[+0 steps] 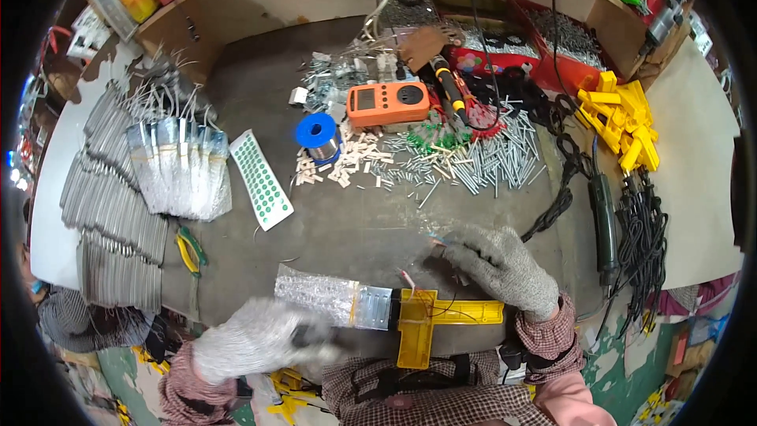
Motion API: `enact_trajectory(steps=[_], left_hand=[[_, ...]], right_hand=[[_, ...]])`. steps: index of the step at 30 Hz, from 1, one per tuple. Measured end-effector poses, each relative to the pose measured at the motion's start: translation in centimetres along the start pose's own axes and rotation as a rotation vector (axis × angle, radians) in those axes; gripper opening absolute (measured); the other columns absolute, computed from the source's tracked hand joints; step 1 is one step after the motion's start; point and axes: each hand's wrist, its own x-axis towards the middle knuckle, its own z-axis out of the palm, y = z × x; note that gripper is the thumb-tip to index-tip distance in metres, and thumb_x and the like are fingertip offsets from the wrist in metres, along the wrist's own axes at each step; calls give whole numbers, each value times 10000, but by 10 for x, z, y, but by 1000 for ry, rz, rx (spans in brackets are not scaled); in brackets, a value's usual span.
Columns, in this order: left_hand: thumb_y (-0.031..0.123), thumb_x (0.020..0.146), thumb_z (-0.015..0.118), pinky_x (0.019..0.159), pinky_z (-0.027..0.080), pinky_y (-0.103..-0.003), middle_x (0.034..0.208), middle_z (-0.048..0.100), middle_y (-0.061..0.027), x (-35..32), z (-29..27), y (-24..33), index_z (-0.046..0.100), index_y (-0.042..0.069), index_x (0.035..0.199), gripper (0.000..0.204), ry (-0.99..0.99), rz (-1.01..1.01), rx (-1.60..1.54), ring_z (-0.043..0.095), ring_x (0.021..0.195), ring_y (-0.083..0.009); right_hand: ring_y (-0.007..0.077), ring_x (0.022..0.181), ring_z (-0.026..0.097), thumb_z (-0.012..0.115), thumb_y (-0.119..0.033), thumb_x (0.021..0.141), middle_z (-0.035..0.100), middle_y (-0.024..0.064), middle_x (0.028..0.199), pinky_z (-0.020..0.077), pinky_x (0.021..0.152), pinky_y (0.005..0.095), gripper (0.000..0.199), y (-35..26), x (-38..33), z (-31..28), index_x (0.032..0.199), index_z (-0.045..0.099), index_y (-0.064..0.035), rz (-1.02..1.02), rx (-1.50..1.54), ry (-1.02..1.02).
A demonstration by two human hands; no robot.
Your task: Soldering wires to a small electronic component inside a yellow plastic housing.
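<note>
My left hand [264, 337], in a grey knit glove and blurred by motion, is at the bench's front edge, thumb and fingers apart, nothing seen in it. A yellow T-shaped plastic housing [415, 339] lies before me with thin wires in it. Left of it and joining its dark end is a clear, bubble-wrapped flat piece [331, 293]. Over the housing's right arm is my gloved right hand [501, 267], its fingers drawn together toward the left. Something small, reddish and blue, shows at its smeared fingertips; I cannot make out what it is.
Screws [497, 159], an orange meter [386, 104], a blue solder spool [317, 136] and a screwdriver [448, 88] lie farther back. Stacked metal tubes [118, 229], wrapped pieces [185, 173], a sticker sheet [260, 181] and pliers [189, 251] are left; yellow parts [623, 120] and black cables [643, 237] right.
</note>
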Motion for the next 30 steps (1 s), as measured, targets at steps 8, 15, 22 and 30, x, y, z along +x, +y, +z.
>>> enact_trajectory(steps=[8,15,22,30], left_hand=[[152,1014,603,713,523,-320,920,656,-86,66,1,73,642,58,1121,148,724,587,-220,645,810,-194],[335,991,604,792,540,-412,960,673,-149,-13,44,27,668,-12,1067,361,259,1101,-493,667,922,-284],[284,904,747,729,571,-402,943,712,-98,29,48,47,719,138,1114,257,581,183,-56,706,846,-295],[133,869,745,709,564,-340,935,668,-91,83,76,40,707,107,1093,229,859,586,-20,687,770,-253]], right_hand=[[318,729,699,695,-169,924,710,127,918,573,643,398,269,-32,-12,-11,1167,715,-58,-125,-26,28],[294,758,710,662,-128,938,709,144,960,590,664,375,224,12,-51,-49,1145,683,-46,73,-633,130],[238,988,668,678,-272,963,696,123,1047,530,870,364,349,-3,-58,-20,1233,659,-53,347,202,-275],[161,995,632,679,-228,946,684,59,1016,495,913,309,281,9,-23,22,1131,691,-18,513,565,-128]])
